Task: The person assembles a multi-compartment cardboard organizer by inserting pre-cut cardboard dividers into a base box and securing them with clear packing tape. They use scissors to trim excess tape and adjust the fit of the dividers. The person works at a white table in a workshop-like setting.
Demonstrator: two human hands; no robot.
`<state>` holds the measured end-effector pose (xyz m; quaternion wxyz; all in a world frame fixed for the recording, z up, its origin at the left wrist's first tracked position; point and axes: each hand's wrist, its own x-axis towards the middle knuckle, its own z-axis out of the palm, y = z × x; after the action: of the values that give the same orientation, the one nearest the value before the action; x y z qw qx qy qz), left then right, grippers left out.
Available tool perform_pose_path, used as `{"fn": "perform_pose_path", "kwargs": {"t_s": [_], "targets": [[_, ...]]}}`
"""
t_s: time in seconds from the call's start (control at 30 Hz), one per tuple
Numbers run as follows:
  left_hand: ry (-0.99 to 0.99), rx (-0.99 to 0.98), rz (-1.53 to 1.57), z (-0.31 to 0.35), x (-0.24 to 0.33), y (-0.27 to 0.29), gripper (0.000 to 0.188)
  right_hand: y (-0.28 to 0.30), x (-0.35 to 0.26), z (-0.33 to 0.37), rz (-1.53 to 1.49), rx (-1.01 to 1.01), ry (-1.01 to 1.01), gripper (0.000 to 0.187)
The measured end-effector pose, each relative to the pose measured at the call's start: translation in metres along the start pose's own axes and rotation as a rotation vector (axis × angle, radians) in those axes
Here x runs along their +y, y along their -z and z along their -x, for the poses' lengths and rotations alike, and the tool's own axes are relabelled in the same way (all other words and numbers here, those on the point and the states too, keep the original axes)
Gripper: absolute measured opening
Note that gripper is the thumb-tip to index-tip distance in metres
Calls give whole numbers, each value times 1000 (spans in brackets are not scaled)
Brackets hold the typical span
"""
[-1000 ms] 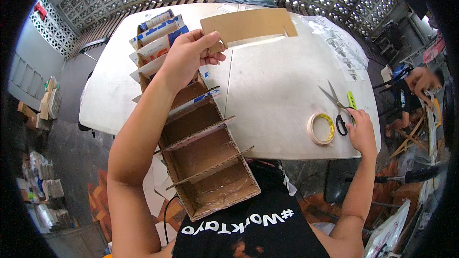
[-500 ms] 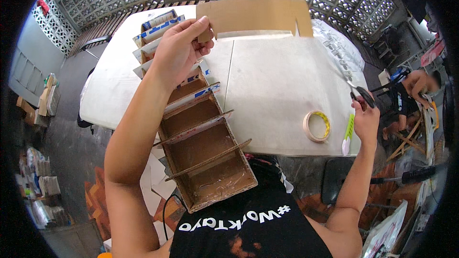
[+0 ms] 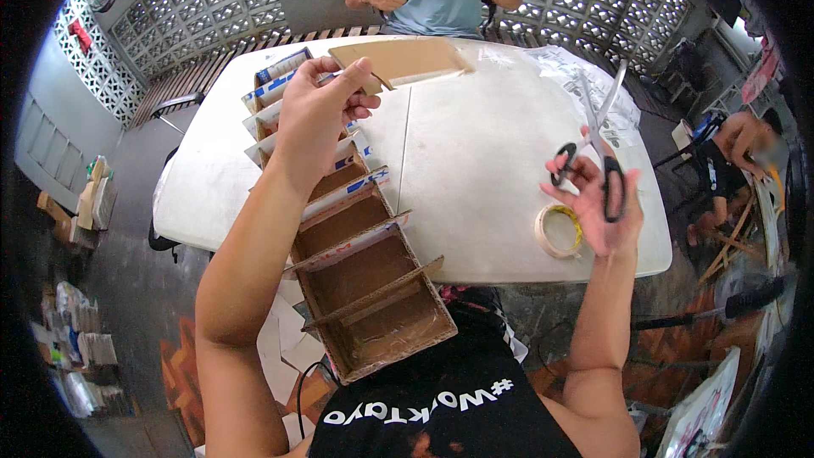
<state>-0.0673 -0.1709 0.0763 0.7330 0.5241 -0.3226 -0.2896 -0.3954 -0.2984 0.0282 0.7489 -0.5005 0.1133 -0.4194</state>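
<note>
My left hand (image 3: 326, 110) is closed on one end of a flat brown cardboard strip (image 3: 407, 61), held above the far part of the table. In my right hand (image 3: 606, 225) are scissors (image 3: 614, 188) with black handles, their blades spread and pointing away from me. My right fingers are partly loose around the handles. Under my left forearm stretches a long cardboard box (image 3: 394, 335) with crosswise dividers, its near end against my body and its far part on the table.
A roll of tape (image 3: 547, 242) lies beside my right hand on the white table (image 3: 475, 170). Clear plastic wrapping (image 3: 564, 68) covers the far right corner. Across the table a person (image 3: 449, 0) holds a paper; another person (image 3: 736, 157) sits at the right.
My right hand has come left with the scissors, turned palm up, and the blades have parted. The cardboard strip has tilted and sunk lower. A green cutter on the table is now hidden.
</note>
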Motion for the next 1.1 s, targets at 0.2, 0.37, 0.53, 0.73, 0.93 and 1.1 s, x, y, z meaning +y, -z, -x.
{"fn": "perform_pose_path", "kwargs": {"t_s": [0.2,0.37,0.53,0.73,0.93,1.1], "targets": [[-181,-29,-307,11,6,-59,42,-76,1,-50,483,229,230,26],[-612,-243,-553,29,-8,-89,26,-95,5,-76,589,60,194,31],[-1017,-331,-790,39,-19,-85,24,-70,24,-81,324,200,124,26],[-283,-368,-777,55,-7,-58,28,-58,20,-67,-112,195,75,20],[107,-585,504,28,-28,-20,46,-65,25,-60,-65,44,-101,20],[-30,-354,344,29,-20,-26,38,-64,26,-66,81,169,-66,34]]}}
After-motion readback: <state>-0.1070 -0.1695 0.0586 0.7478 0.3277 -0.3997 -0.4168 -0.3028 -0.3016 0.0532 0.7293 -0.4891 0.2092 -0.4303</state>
